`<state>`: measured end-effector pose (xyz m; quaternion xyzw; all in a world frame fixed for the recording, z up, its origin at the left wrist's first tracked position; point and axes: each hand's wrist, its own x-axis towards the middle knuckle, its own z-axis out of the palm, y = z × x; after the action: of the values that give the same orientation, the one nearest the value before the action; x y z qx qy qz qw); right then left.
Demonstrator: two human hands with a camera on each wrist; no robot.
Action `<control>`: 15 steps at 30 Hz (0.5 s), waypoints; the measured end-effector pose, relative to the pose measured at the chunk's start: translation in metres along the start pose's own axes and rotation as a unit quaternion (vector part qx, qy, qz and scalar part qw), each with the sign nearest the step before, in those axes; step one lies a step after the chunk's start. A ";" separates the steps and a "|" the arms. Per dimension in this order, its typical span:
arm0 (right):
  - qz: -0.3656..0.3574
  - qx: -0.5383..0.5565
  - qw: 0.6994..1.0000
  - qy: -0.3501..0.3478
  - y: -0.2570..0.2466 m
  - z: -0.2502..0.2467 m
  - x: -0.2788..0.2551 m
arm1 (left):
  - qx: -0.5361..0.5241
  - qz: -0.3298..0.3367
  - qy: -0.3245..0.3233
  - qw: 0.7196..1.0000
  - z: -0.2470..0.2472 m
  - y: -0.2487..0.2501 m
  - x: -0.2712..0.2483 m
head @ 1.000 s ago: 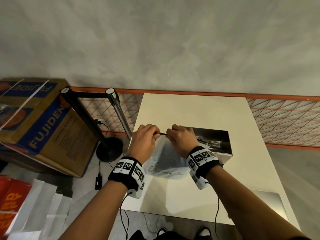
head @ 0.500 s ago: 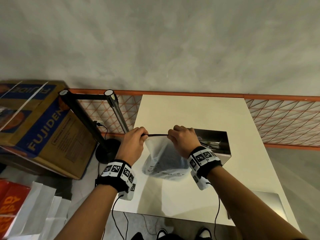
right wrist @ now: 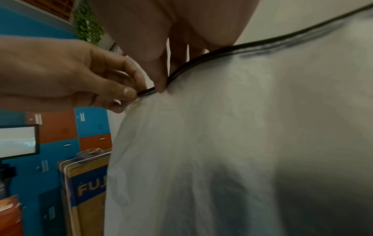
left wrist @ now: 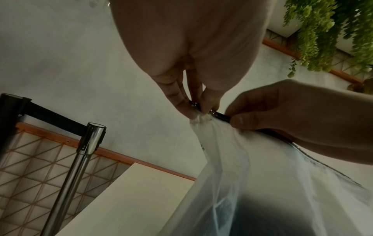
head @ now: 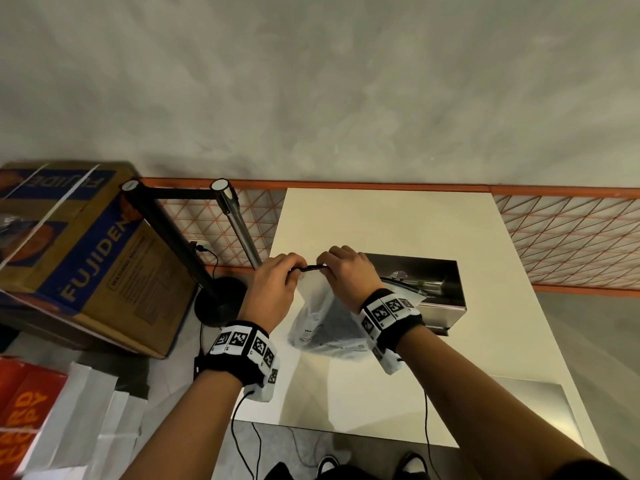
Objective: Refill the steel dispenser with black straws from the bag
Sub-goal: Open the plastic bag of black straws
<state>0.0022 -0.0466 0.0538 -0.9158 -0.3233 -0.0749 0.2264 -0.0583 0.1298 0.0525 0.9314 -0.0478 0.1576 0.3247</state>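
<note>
Both hands pinch the black top strip of the bag (head: 323,317): the left hand (head: 273,289) at its end, the right hand (head: 348,275) just beside. The strip runs left to right between them. Beyond, the steel dispenser (head: 436,289) sits on the bench (head: 381,220), probably open.

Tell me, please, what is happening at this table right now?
A person holds a frosted plastic bag above the white table, both hands pinching its black zip strip: left hand at the end, right hand beside it. The steel dispenser sits open behind. No straws are out yet.
</note>
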 end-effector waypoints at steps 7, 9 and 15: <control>-0.065 0.006 0.998 0.002 -0.005 0.016 0.007 | -0.020 -0.019 0.003 1.000 0.001 -0.006 -0.001; -0.070 0.011 0.997 -0.006 -0.005 0.017 0.010 | -0.018 -0.022 -0.003 1.000 0.000 -0.006 0.000; -0.075 -0.027 0.997 -0.023 -0.002 0.015 0.009 | 0.035 -0.023 0.010 0.999 0.005 -0.006 0.000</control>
<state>0.0082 -0.0333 0.0440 -0.8962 -0.3941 -0.0792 0.1879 -0.0562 0.1317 0.0455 0.9414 -0.0173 0.1605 0.2963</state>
